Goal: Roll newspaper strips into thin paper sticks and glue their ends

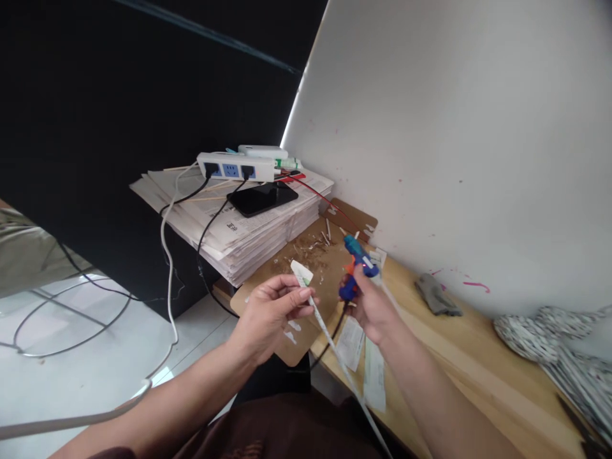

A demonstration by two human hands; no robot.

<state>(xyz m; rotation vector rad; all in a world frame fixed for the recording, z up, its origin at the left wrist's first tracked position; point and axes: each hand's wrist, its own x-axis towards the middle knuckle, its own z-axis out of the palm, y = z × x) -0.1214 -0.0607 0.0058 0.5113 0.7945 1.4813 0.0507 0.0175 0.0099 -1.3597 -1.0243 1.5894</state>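
Observation:
Between the thumb and fingers of my left hand (275, 312) is a thin rolled paper stick (335, 350), its flared, unrolled end pointing up and away from me. The stick slants down toward my lap. My right hand (370, 306) is wrapped round the handle of a blue glue gun (358, 264) with an orange trigger. The gun's nozzle points up and to the left, apart from the paper. Beneath both hands lies a brown board (287, 344), strewn with paper scraps and dried glue bits.
A stack of newspapers (268, 248) bears a white power strip (234, 167) and a black phone (262, 199). Paper strips (374, 376) and a grey cloth (437, 294) lie on the wooden table (444, 357). Bundled paper sticks (574, 370) are at right. Cables hang at left.

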